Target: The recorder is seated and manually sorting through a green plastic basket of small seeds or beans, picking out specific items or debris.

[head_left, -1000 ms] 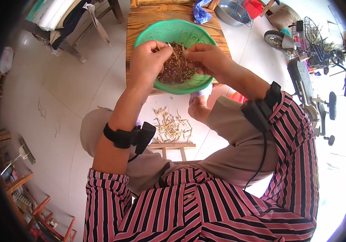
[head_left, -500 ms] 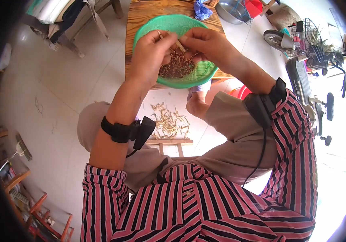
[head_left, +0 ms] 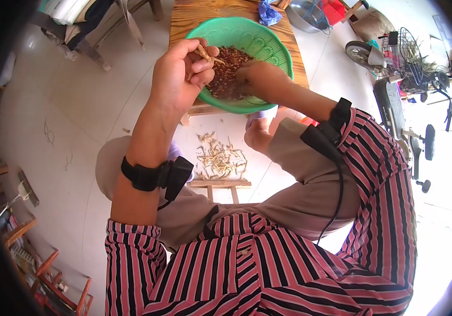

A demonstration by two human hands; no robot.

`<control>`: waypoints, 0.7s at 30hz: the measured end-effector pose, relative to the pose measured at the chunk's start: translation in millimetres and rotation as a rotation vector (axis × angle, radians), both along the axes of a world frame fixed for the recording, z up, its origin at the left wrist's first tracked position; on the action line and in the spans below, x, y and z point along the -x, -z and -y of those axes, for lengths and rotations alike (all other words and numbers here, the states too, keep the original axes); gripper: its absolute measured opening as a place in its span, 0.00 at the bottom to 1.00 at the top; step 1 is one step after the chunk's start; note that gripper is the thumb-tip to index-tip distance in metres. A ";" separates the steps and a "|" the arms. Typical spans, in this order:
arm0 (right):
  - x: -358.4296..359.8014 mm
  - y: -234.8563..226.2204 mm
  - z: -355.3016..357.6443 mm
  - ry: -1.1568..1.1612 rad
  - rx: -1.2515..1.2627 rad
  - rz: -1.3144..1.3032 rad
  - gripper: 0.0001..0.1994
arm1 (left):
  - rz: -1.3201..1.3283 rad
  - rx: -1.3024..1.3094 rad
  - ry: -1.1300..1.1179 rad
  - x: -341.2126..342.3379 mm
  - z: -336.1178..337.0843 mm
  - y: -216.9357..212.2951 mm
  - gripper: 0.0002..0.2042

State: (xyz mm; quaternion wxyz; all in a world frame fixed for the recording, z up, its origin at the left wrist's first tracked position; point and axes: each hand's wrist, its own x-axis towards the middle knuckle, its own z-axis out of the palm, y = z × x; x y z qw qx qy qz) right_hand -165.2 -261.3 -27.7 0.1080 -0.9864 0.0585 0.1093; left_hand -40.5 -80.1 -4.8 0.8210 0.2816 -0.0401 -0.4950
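Dry, straw-coloured bean pods (head_left: 203, 52) are gripped in the curled fingers of my left hand (head_left: 177, 71), raised over the left rim of a green plastic colander (head_left: 265, 39). Small reddish-brown beans (head_left: 228, 66) cover the bottom of the colander. My right hand (head_left: 263, 79) is lowered into it, reaching down to the beans at the right side. Its fingertips are turned away and blurred, so whether they hold anything is hidden.
The colander stands on a wooden table (head_left: 184, 18) with a crumpled blue bag (head_left: 269, 13). Empty pod shells (head_left: 220, 160) lie on the floor below, beside a small wooden stool (head_left: 220, 184). A metal basin (head_left: 305, 18) is at the back right, near an electric scooter (head_left: 394, 95).
My hands have come apart. The left has moved slightly left with the pods, and the right has dropped down into the colander. The pod held between both hands is now at the left.
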 end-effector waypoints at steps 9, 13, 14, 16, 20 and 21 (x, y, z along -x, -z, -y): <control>2.9 -19.0 21.9 0.282 -0.660 -0.036 0.07 | 0.020 0.026 0.031 -6.8 -7.5 12.0 0.05; 5.3 -39.9 25.8 0.339 -0.802 0.040 0.09 | 0.029 -0.016 0.047 -4.6 -1.2 14.7 0.07; 4.1 -42.5 27.1 0.320 -0.807 0.053 0.09 | 0.021 -0.012 0.040 -3.9 0.7 15.4 0.07; 3.9 -57.3 17.0 0.266 -0.876 0.012 0.08 | 0.014 -0.036 0.031 -2.0 0.1 15.0 0.07; 0.7 -99.9 -9.2 0.180 -0.930 -0.241 0.07 | 0.007 -0.071 -0.010 -0.2 1.1 11.9 0.08; 0.2 -85.8 0.1 0.181 -0.933 -0.243 0.07 | 0.006 -0.074 -0.010 -2.0 -0.7 13.2 0.08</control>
